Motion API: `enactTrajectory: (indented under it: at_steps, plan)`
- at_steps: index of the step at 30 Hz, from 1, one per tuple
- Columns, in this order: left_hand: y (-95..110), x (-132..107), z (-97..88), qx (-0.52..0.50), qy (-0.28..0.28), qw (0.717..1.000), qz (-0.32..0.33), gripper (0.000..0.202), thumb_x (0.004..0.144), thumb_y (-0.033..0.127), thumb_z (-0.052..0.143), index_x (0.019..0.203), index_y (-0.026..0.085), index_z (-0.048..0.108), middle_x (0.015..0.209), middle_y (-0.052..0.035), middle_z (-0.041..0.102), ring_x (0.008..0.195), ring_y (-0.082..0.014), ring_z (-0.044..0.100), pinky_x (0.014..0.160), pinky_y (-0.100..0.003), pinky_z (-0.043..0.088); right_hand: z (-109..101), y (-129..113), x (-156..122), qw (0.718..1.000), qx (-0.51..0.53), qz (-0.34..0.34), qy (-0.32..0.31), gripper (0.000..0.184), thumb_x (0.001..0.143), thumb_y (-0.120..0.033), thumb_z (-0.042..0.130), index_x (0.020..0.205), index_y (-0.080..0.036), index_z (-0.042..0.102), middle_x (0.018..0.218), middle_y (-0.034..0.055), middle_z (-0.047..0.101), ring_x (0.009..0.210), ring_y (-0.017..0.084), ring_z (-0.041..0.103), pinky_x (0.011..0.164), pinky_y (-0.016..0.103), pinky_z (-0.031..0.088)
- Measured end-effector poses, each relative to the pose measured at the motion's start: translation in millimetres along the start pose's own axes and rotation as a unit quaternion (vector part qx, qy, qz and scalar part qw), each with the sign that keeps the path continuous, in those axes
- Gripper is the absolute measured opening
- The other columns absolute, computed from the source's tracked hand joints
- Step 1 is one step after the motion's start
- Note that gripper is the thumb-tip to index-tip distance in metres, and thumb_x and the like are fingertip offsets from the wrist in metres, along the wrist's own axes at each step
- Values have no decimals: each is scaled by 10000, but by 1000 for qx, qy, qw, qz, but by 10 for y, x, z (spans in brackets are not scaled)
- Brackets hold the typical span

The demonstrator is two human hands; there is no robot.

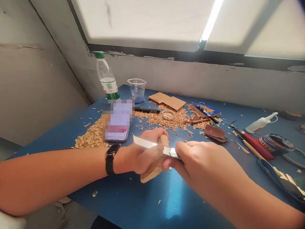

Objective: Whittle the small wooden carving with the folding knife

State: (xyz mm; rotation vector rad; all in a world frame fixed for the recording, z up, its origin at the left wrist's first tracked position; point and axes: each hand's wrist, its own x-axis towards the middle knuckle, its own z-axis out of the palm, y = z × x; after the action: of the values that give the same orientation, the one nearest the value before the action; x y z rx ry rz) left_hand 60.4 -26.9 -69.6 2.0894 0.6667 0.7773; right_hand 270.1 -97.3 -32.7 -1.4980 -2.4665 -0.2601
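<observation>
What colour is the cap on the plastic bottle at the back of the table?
Green. The bottle cap shows best in the head view, at the table's far left corner.

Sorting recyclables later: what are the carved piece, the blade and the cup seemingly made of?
Carved piece: pale bare wood, matching the shavings. Blade: bright, likely metal, glinting. Cup: clear, probably thin plastic, see-through.

On the table [147, 203], the wood piece [152, 170] sits near centre between left hand [140, 156] and right hand [202, 159]. Behind lie shavings [164, 119]; far left stand bottle [107, 78] and cup [137, 90]; tools [254, 144] lie right.
</observation>
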Motion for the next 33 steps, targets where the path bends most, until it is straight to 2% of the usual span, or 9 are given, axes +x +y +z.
enactTrajectory:
  at_steps: [4,7,13,17,19,21,24,28,33]
  plan:
    - [-59,-11,13,-34,-5,999,-6,425,1043,591,358,937,212,517,658,3,590,627,-183,521,651,-349,435,24,-39,-35,997,-49,-2,53,397,959,-448,668,657,-245,510,520,-9,553,417,174,470,489,317,94]
    - [-101,-16,19,-24,-2,1000,7,383,1063,540,354,934,216,510,652,10,567,645,-182,492,671,-342,431,22,-65,-49,995,-79,25,53,406,941,-451,674,644,-251,483,496,-13,507,405,174,450,499,318,57]
    - [-30,-1,15,16,11,1000,18,369,1086,487,317,911,212,489,744,1,537,665,-170,469,662,-331,412,-52,-99,-64,993,-88,65,-37,357,1038,-426,535,733,-242,536,584,3,558,477,180,506,516,327,70]
    - [-10,12,3,41,8,999,10,422,1068,552,329,882,209,491,723,6,513,646,-164,444,631,-329,384,-155,-95,16,989,-49,80,-115,480,1056,-582,481,724,-244,563,600,31,584,523,203,545,511,350,102]
    - [-14,16,-6,46,-15,999,5,466,1016,631,382,904,203,529,746,-3,554,649,-169,463,609,-326,373,-209,-91,74,987,-12,32,-160,507,1018,-673,514,773,-239,609,645,46,631,576,220,589,509,350,136]
    - [-11,15,-14,45,-56,997,12,495,932,679,464,955,197,569,780,-13,603,663,-181,495,603,-325,378,-251,-92,123,980,29,-6,-196,402,995,-622,604,913,-234,670,711,39,685,626,224,628,520,340,189]
    - [9,6,-22,45,-80,996,15,448,896,624,506,980,191,586,792,-12,622,679,-185,519,616,-322,388,-271,-88,149,972,65,-9,-228,294,958,-525,703,1010,-236,697,769,29,723,666,218,660,544,330,249]
    - [25,-4,-23,45,-72,996,32,411,966,580,453,993,189,575,780,-3,603,681,-174,516,628,-315,383,-234,-27,101,978,75,-34,-193,349,975,-570,663,1056,-232,688,779,31,718,662,221,656,536,330,241]
    - [27,-2,-26,33,-70,996,50,675,972,830,333,994,191,550,766,-6,586,674,-177,496,644,-328,398,-243,40,41,984,58,-61,-154,304,1034,-476,593,898,-215,669,703,30,659,552,166,570,527,323,245]
